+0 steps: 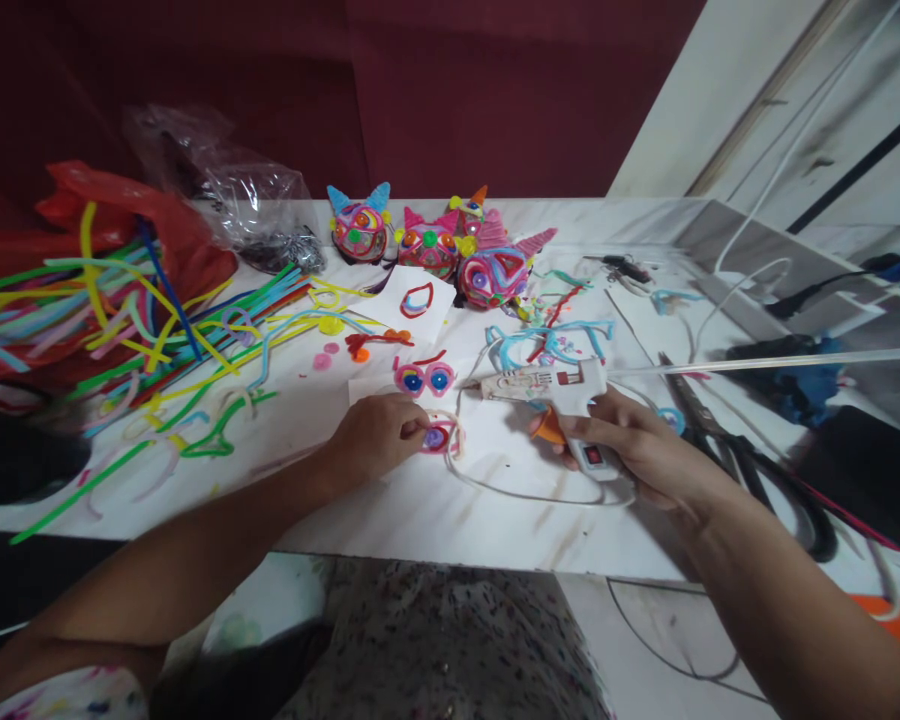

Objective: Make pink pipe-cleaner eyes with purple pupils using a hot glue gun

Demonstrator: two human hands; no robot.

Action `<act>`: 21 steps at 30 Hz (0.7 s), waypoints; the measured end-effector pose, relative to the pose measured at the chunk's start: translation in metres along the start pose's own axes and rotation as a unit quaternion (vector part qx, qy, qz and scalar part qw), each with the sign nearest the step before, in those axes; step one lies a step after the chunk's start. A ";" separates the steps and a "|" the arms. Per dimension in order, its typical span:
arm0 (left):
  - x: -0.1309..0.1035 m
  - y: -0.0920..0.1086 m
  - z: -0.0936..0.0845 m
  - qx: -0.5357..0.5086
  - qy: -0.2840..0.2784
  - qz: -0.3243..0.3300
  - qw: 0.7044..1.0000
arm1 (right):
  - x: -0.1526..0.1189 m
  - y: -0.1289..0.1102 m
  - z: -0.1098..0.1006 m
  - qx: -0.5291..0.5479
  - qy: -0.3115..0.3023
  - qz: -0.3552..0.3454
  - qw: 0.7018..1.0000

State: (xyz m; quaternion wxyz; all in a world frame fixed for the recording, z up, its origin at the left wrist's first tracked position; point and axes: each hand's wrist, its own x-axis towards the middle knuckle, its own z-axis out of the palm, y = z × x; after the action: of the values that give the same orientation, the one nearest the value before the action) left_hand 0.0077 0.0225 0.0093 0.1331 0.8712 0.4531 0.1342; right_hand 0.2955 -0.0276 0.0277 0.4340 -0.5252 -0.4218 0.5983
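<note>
In the head view, my right hand grips a white hot glue gun, fingers at its orange trigger. Its nozzle points left, and a long clear glue stick sticks out of the back. My left hand is closed in a pinch at the edge of a small pipe-cleaner eye, pink and red around a purple centre, low on the table. A cream loop curves around that piece. Just above lies a pink pipe-cleaner pair of eyes with blue centres, on white paper.
Several decorated pipe-cleaner heads stand at the back. Loose pipe cleaners spread across the left beside a red bag. Large scissors and a dark phone-like slab lie right. The gun's white cord crosses the table front.
</note>
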 end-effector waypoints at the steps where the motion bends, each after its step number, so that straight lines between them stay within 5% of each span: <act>1: 0.000 0.000 0.000 -0.016 -0.006 -0.006 1.000 | 0.000 0.000 0.000 -0.001 0.000 0.003 1.000; 9: 0.001 -0.002 0.002 -0.070 0.001 -0.017 0.997 | 0.002 -0.003 -0.001 0.006 0.026 0.050 0.998; 21: 0.004 -0.012 0.012 -0.116 0.029 -0.028 0.992 | 0.007 0.008 -0.011 -0.013 0.044 0.007 0.999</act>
State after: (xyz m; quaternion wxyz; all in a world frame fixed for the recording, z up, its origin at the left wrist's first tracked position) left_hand 0.0057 0.0312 -0.0053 0.2236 0.8326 0.4624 0.2072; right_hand 0.3049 -0.0230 0.0172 0.4409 -0.5597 -0.4059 0.5723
